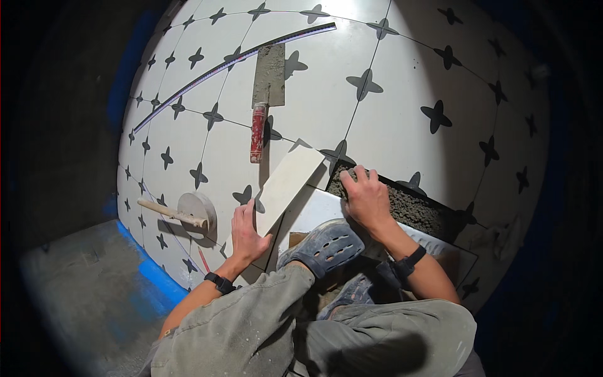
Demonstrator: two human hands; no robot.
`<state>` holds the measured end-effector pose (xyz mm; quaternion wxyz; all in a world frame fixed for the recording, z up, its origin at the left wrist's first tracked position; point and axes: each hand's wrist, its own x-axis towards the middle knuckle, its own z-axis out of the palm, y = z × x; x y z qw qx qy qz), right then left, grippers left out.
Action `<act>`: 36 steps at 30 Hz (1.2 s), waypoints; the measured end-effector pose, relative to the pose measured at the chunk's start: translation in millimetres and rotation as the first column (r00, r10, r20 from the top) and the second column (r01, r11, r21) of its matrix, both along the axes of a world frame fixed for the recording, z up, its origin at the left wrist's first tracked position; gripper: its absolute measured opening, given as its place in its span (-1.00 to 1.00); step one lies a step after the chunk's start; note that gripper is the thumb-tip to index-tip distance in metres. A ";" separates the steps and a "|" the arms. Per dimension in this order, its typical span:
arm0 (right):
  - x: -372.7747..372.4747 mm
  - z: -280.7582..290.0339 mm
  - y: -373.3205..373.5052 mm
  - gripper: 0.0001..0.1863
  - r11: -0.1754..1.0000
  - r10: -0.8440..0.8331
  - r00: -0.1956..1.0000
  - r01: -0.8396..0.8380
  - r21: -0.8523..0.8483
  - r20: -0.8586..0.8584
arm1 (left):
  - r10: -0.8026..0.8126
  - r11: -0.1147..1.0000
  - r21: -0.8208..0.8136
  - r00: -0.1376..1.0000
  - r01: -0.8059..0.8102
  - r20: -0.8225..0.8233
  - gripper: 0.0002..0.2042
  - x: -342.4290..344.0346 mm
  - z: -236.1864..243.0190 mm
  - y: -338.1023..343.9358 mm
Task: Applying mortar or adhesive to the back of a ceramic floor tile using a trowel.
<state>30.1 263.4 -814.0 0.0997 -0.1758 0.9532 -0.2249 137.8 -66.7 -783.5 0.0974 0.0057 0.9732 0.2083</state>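
Note:
My left hand [248,234] grips the near end of a cut white tile strip [290,182], its fingers along the left edge and its thumb by the lower end. The strip slants across the patterned floor tiles and casts a shadow beside it. My right hand [367,200] reaches into a narrow gap filled with rough grey mortar [411,210]. Its fingers are curled down at the gap's left end, and their tips are hidden, so whatever they pinch cannot be made out. My shoe [326,248] is on a light panel close to both hands.
Beyond the strip lies a mortar-smeared trowel [270,75] with a red handle [257,133]. A long thin straightedge [232,61] crosses the tiles behind it. At left are a white-headed mallet [200,210] and a red pencil [203,259]. Blue tape [154,276] lines the left edge.

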 end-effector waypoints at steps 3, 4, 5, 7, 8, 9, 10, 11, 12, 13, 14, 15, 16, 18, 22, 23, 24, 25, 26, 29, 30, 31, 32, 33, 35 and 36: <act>7.7 -18.7 -8.6 -0.58 0.998 0.016 0.980 -0.006 0.055 -0.198 | 0.029 1.000 0.000 0.999 -0.029 -0.014 -0.02 -1.4 -8.5 2.3; 10.8 -20.7 -7.9 -0.58 0.999 0.012 0.979 -0.001 0.054 -0.201 | 0.041 0.999 0.010 0.999 -0.040 -0.027 -0.04 -1.7 -10.6 2.4; 13.3 -24.7 -6.2 -0.57 0.998 0.017 0.967 -0.001 0.064 -0.254 | 0.032 0.999 0.009 0.999 -0.031 -0.032 -0.04 -3.0 -16.2 0.7; 18.5 -35.4 -0.6 -0.55 0.997 0.030 0.940 -0.003 0.079 -0.341 | 0.034 0.999 0.011 0.997 -0.033 -0.067 -0.01 -5.1 -24.2 -4.2; 20.5 -34.6 3.8 -0.55 0.996 0.022 0.941 0.007 0.084 -0.338 | 0.023 1.000 0.016 0.998 -0.022 -0.064 -0.01 -5.3 -26.2 -3.8; 21.4 -31.1 8.2 -0.54 0.999 -0.002 0.927 0.018 0.040 -0.374 | 0.024 1.000 0.006 0.997 -0.023 -0.073 -0.02 -5.9 -27.3 -4.0; 23.1 -29.3 12.2 -0.52 1.000 -0.027 0.912 0.028 -0.002 -0.409 | 0.024 1.000 -0.002 0.996 -0.024 -0.082 -0.04 -6.5 -27.6 -4.5; 25.7 -35.1 17.6 -0.47 0.999 -0.036 0.899 0.050 0.020 -0.437 | 0.014 1.000 -0.017 0.995 -0.016 -0.099 -0.05 -6.9 -25.4 -3.0; 26.5 -34.6 22.5 -0.55 0.999 -0.031 0.896 0.043 0.016 -0.442 | 0.004 1.000 -0.019 0.995 -0.006 -0.102 -0.05 -8.3 -25.0 -3.9; 29.9 -38.4 29.1 -0.58 0.999 -0.017 0.892 0.035 0.033 -0.452 | -0.007 0.999 -0.037 0.994 0.003 -0.105 -0.05 -8.0 -24.0 -4.3; 32.8 -42.6 36.5 -0.61 0.998 -0.001 0.886 0.029 0.054 -0.463 | -0.018 0.999 -0.053 0.994 0.012 -0.110 -0.05 -8.8 -25.9 -5.0; 36.4 -42.1 44.8 -0.62 0.998 0.016 0.873 0.012 0.054 -0.487 | -0.017 0.998 -0.060 0.994 0.011 -0.104 -0.05 -6.9 -27.0 -7.1; 40.4 -41.9 55.3 -0.62 0.998 0.009 0.875 0.024 0.063 -0.484 | -0.015 0.998 -0.067 0.995 0.009 -0.099 -0.05 -5.6 -28.2 -8.8; 48.2 -40.1 74.0 -0.63 1.000 -0.018 0.867 0.017 -0.005 -0.498 | -0.040 0.998 -0.058 0.994 0.034 -0.101 -0.05 -6.0 -28.4 -14.4; 71.3 -27.0 117.0 -0.65 0.990 -0.083 0.874 0.126 0.058 -0.479 | -0.085 0.994 -0.083 0.991 0.077 -0.107 -0.04 -7.2 -30.4 -18.8; 77.3 -27.3 126.4 -0.63 0.982 -0.096 0.869 0.163 0.097 -0.486 | -0.080 0.995 -0.068 0.992 0.074 -0.102 -0.04 -6.5 -32.2 -19.8; 81.0 -26.7 134.6 -0.68 0.977 -0.111 0.864 0.185 0.105 -0.491 | -0.086 0.994 -0.069 0.991 0.079 -0.105 -0.04 -4.9 -32.3 -21.2; 86.0 -26.1 142.6 -0.70 0.971 -0.122 0.882 0.201 0.128 -0.455 | -0.088 0.995 -0.062 0.990 0.081 -0.110 -0.04 -4.3 -31.7 -22.8; 89.2 -26.5 150.1 -0.73 0.967 -0.130 0.898 0.208 0.147 -0.421 | -0.082 0.995 -0.060 0.990 0.076 -0.116 -0.04 -2.9 -29.4 -24.7; 101.4 -29.1 174.1 -0.73 0.967 -0.145 0.891 0.220 0.129 -0.431 | -0.116 0.992 -0.067 0.988 0.109 -0.104 -0.04 -4.7 -30.7 -31.6; 105.3 -29.7 182.2 -0.73 0.964 -0.152 0.890 0.230 0.134 -0.431 | -0.130 0.990 -0.078 0.986 0.122 -0.104 -0.03 -6.3 -31.7 -35.7; 109.8 -30.4 191.2 -0.72 0.960 -0.172 0.890 0.248 0.131 -0.421 | -0.141 0.986 -0.106 0.985 0.130 -0.100 -0.02 -5.8 -32.5 -38.1; 113.4 -30.4 198.1 -0.71 0.956 -0.192 0.890 0.265 0.126 -0.412 | -0.149 0.985 -0.105 0.984 0.138 -0.101 -0.02 -6.0 -33.6 -39.2; 117.7 -31.2 201.6 -0.63 0.942 -0.260 0.897 0.317 0.113 -0.358 | -0.160 0.982 -0.121 0.982 0.148 -0.101 -0.02 -6.0 -35.2 -41.1; 119.1 -23.7 205.2 -0.60 0.927 -0.295 0.883 0.357 0.114 -0.364 | -0.169 0.978 -0.140 0.982 0.155 -0.088 -0.01 -5.8 -35.2 -40.9; 117.0 -16.2 206.3 -0.57 0.914 -0.323 0.871 0.388 0.116 -0.369 | -0.175 0.977 -0.137 0.980 0.162 -0.092 -0.01 -5.6 -34.2 -39.5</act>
